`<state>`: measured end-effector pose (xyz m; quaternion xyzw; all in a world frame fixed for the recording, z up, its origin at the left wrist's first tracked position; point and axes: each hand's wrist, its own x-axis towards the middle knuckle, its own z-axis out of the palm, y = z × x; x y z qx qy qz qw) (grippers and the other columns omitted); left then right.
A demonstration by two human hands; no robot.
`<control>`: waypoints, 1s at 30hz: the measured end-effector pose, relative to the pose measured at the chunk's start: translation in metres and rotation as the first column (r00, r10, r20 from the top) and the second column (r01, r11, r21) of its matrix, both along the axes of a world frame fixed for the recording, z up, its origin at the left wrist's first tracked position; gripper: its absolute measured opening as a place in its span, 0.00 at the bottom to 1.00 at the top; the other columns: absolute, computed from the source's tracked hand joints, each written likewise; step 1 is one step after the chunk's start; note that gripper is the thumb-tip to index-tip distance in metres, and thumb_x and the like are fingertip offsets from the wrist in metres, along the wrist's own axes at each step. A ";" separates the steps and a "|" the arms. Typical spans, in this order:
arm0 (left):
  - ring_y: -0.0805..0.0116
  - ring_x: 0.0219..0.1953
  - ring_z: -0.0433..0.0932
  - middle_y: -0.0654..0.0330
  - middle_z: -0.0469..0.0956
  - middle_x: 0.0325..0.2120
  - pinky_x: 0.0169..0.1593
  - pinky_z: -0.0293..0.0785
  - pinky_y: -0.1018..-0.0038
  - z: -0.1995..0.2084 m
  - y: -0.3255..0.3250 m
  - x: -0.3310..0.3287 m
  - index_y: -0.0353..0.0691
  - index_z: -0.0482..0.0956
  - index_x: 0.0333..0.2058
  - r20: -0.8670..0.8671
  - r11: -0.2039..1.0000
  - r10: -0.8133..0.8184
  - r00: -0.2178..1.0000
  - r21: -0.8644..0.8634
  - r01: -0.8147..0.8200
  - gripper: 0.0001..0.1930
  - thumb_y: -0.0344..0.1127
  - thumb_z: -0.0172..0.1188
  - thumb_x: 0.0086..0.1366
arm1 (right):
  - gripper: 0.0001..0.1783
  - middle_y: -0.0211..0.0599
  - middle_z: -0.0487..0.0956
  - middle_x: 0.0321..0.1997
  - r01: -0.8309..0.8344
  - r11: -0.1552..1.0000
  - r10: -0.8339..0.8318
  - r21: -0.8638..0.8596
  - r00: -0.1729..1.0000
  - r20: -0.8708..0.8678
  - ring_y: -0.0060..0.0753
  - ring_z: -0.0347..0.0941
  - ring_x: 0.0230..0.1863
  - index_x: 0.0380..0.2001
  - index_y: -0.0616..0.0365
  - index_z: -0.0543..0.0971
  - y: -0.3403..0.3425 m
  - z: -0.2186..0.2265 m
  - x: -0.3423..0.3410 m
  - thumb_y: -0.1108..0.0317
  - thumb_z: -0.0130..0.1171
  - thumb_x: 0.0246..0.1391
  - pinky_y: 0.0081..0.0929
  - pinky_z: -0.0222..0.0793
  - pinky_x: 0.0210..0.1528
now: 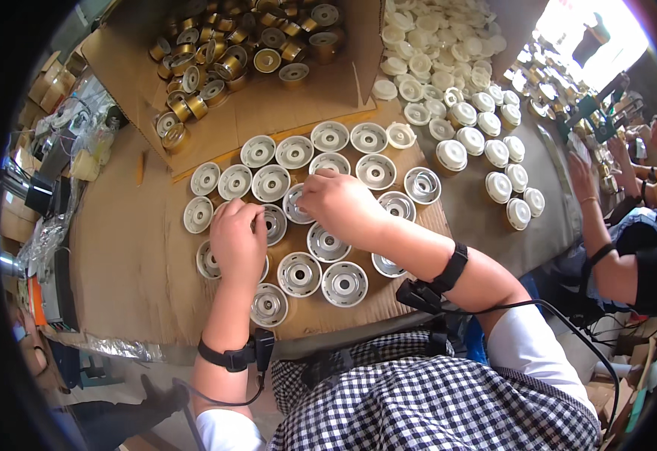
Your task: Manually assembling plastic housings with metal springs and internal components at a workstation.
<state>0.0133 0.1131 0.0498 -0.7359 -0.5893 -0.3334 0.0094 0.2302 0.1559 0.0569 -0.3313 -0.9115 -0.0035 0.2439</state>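
Several round metal cups with white rims and ringed silver insides stand in rows on a cardboard sheet (309,316). My left hand (237,242) is over the left part of the rows, fingers curled beside a silver-lined cup (273,224). Whatever its fingertips may hold is hidden. Reaching in from the right, my right hand (341,204) has bent fingers pointing down above the middle cups, close to another cup (297,204). Its fingertips are partly covered, so I cannot make out anything between them. One cup (400,135) at the far right carries a whitish plastic piece.
A cardboard box (268,113) with loose gold cups lies beyond the rows. White plastic caps (418,64) are heaped at the far right, near several capped cups (470,140). Clear plastic bags (54,225) lie at left. Another person's arm (595,218) is at right.
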 end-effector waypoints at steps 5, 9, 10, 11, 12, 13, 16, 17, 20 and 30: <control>0.50 0.36 0.78 0.55 0.78 0.29 0.43 0.73 0.57 -0.003 0.001 -0.001 0.37 0.84 0.31 -0.012 1.000 0.026 1.000 -0.008 -0.026 0.04 0.26 0.66 0.55 | 0.07 0.31 0.79 0.37 -0.027 0.999 0.023 -0.019 0.975 -0.219 0.39 0.76 0.46 0.31 0.54 0.83 0.005 -0.006 -0.006 0.70 0.63 0.44 0.35 0.79 0.46; 0.51 0.37 0.79 0.54 0.80 0.30 0.43 0.75 0.59 -0.003 0.001 0.000 0.38 0.85 0.33 0.044 0.989 0.083 0.996 -0.126 -0.077 0.06 0.26 0.67 0.55 | 0.10 0.33 0.78 0.42 -0.012 0.997 0.018 -0.076 0.997 0.075 0.40 0.74 0.51 0.34 0.54 0.84 0.005 -0.013 -0.006 0.70 0.65 0.45 0.38 0.77 0.51; 0.51 0.37 0.79 0.54 0.80 0.30 0.43 0.75 0.59 -0.005 0.003 -0.001 0.38 0.85 0.33 0.038 0.990 0.075 0.996 -0.119 -0.070 0.06 0.26 0.67 0.55 | 0.10 0.33 0.78 0.42 -0.005 0.998 0.010 -0.070 0.998 0.069 0.40 0.74 0.51 0.34 0.54 0.84 0.006 -0.012 -0.004 0.70 0.65 0.45 0.38 0.77 0.51; 0.52 0.37 0.80 0.55 0.80 0.31 0.42 0.75 0.60 -0.004 0.003 -0.002 0.38 0.85 0.34 0.028 0.994 0.044 0.999 -0.106 -0.041 0.06 0.27 0.68 0.55 | 0.10 0.34 0.78 0.43 0.020 0.993 -0.008 -0.115 0.995 0.104 0.41 0.74 0.52 0.36 0.54 0.84 0.006 -0.009 -0.002 0.69 0.65 0.47 0.39 0.76 0.53; 0.53 0.36 0.80 0.55 0.81 0.31 0.42 0.76 0.62 -0.003 0.002 -0.003 0.38 0.86 0.34 0.017 0.996 0.011 1.000 -0.093 -0.010 0.06 0.27 0.68 0.56 | 0.11 0.34 0.79 0.45 0.048 0.986 -0.025 -0.160 0.990 0.139 0.41 0.74 0.53 0.38 0.54 0.84 0.005 -0.006 0.001 0.69 0.66 0.49 0.40 0.75 0.55; 0.53 0.36 0.80 0.55 0.81 0.31 0.42 0.76 0.62 -0.002 -0.001 -0.004 0.38 0.86 0.34 0.010 0.996 0.004 1.000 -0.088 -0.003 0.06 0.27 0.68 0.56 | 0.11 0.34 0.79 0.45 0.054 0.986 -0.033 -0.156 0.991 0.132 0.41 0.74 0.53 0.38 0.54 0.84 0.003 -0.004 0.006 0.69 0.66 0.49 0.40 0.75 0.55; 0.57 0.35 0.81 0.56 0.82 0.33 0.41 0.77 0.65 0.007 -0.002 0.001 0.37 0.85 0.37 0.093 0.965 0.033 0.995 -0.262 -0.008 0.08 0.27 0.66 0.57 | 0.16 0.36 0.80 0.47 -0.046 0.997 0.047 -0.062 0.999 0.012 0.44 0.75 0.54 0.45 0.54 0.84 -0.011 0.018 0.034 0.68 0.67 0.51 0.41 0.74 0.57; 0.58 0.34 0.82 0.56 0.82 0.34 0.41 0.78 0.66 0.008 -0.003 0.001 0.37 0.85 0.39 0.148 0.960 0.068 0.987 -0.278 -0.024 0.09 0.27 0.65 0.58 | 0.18 0.37 0.80 0.48 -0.044 0.995 0.036 -0.089 0.996 -0.087 0.44 0.75 0.55 0.47 0.53 0.83 -0.025 0.036 0.051 0.68 0.67 0.51 0.42 0.73 0.56; 0.58 0.41 0.82 0.54 0.82 0.42 0.49 0.77 0.64 0.010 -0.002 -0.001 0.36 0.81 0.49 0.123 0.940 0.035 0.992 -0.342 0.009 0.15 0.28 0.59 0.64 | 0.20 0.41 0.79 0.49 0.080 0.968 -0.119 -0.237 0.981 -0.154 0.48 0.76 0.53 0.50 0.54 0.83 -0.081 0.080 0.124 0.67 0.67 0.52 0.44 0.74 0.53; 0.46 0.78 0.42 0.54 0.49 0.77 0.76 0.43 0.49 0.023 -0.044 0.087 0.43 0.52 0.75 -0.349 0.944 -0.315 0.883 -0.214 0.252 0.38 0.56 0.48 0.75 | 0.08 0.48 0.84 0.32 0.779 0.256 -0.398 -0.573 0.625 0.672 0.55 0.82 0.37 0.28 0.59 0.87 -0.260 -0.078 0.336 0.68 0.65 0.43 0.45 0.78 0.38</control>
